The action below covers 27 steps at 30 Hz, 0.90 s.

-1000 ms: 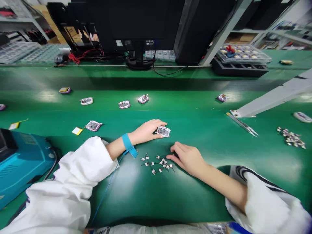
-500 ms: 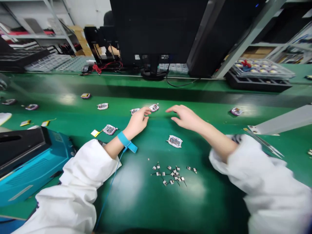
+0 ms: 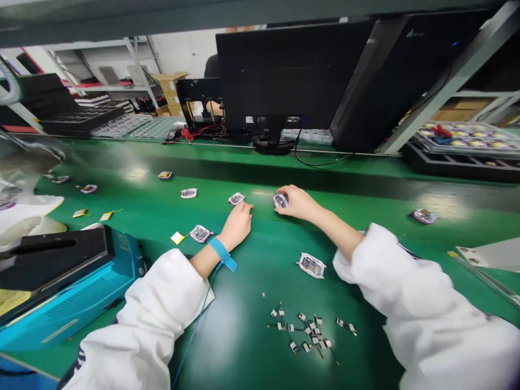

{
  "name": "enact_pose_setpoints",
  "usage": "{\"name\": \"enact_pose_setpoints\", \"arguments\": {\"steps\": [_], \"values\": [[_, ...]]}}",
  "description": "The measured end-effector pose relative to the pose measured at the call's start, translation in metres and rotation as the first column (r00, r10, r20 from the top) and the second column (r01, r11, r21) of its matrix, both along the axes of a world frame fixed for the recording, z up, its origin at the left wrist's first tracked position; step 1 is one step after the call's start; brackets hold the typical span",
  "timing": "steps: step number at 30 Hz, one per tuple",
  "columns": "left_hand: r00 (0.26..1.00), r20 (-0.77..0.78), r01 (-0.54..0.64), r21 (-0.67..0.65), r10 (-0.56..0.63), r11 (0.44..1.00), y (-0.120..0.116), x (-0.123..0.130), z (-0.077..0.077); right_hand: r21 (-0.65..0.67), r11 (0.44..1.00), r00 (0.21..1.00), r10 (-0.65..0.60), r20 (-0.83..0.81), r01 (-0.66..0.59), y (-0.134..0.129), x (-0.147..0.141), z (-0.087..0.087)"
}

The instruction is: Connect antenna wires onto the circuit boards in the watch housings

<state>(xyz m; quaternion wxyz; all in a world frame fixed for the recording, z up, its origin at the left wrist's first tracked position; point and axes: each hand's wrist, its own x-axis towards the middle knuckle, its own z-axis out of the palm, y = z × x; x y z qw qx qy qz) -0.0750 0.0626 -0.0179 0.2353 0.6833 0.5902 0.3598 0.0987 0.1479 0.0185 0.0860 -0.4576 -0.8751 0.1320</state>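
My right hand [image 3: 298, 203] pinches a small purple-rimmed watch case with an exposed circuit board [image 3: 280, 201] between thumb and fingers, at the bench's far side. Just left of it, my left hand [image 3: 238, 223] rests low over the green surface, fingers loosely bent and apart, with nothing visible in them. A similar watch case [image 3: 236, 199] lies right beyond those fingers; whether they touch is unclear. Nearer me is a white-rimmed watch case [image 3: 312, 265]. Left of my wrist, another case [image 3: 200, 234] has a yellow-edged battery [image 3: 177, 237] beside it.
Several small metal parts with short leads [image 3: 312, 330] lie scattered close to me. A blue-and-black machine [image 3: 73, 281] stands at left. Tweezers [image 3: 483, 276] lie at right. A monitor [image 3: 292, 81] rises behind the bench. A blue wrist strap [image 3: 222, 253] trails a cord.
My right hand has moved onto a watch case and closed on it. My left hand has drawn away from that case. The camera view has tilted up and shifted left.
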Motion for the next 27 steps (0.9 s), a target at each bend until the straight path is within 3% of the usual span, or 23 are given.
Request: {"name": "enact_pose_setpoints", "arguments": {"steps": [3,6,8,10,13,17,23,27], "values": [[0.958,0.237,0.184,-0.080,-0.160,0.980,-0.007,0.016,0.014,-0.001,0.986,0.982,0.163,-0.093,-0.164,-0.033,0.028,0.013],[0.829,0.458,0.418,-0.123,-0.322,0.900,-0.021,0.037,0.027,-0.004,0.962,0.953,0.270,-0.140,-0.273,-0.072,0.050,0.025],[0.750,0.564,0.492,-0.126,-0.346,0.861,-0.029,0.049,0.032,0.050,0.945,0.928,0.328,-0.180,-0.324,-0.093,0.062,0.030],[0.695,0.640,0.515,-0.124,-0.328,0.848,-0.036,0.058,0.035,0.148,0.933,0.906,0.356,-0.230,-0.328,-0.106,0.073,0.032],[0.646,0.705,0.514,-0.120,-0.292,0.849,-0.044,0.065,0.037,0.315,0.919,0.902,0.329,-0.279,-0.238,-0.119,0.083,0.030],[0.637,0.730,0.470,-0.114,-0.247,0.875,-0.054,0.072,0.038,0.510,0.846,0.938,0.289,-0.191,-0.157,-0.130,0.085,0.027],[0.670,0.701,0.442,-0.111,-0.245,0.890,-0.061,0.075,0.039,0.523,0.839,0.968,0.234,-0.093,-0.152,-0.139,0.079,0.032],[0.680,0.683,0.475,-0.130,-0.268,0.871,-0.064,0.075,0.040,0.624,0.754,0.967,0.254,0.006,-0.202,-0.141,0.081,0.035]]}}
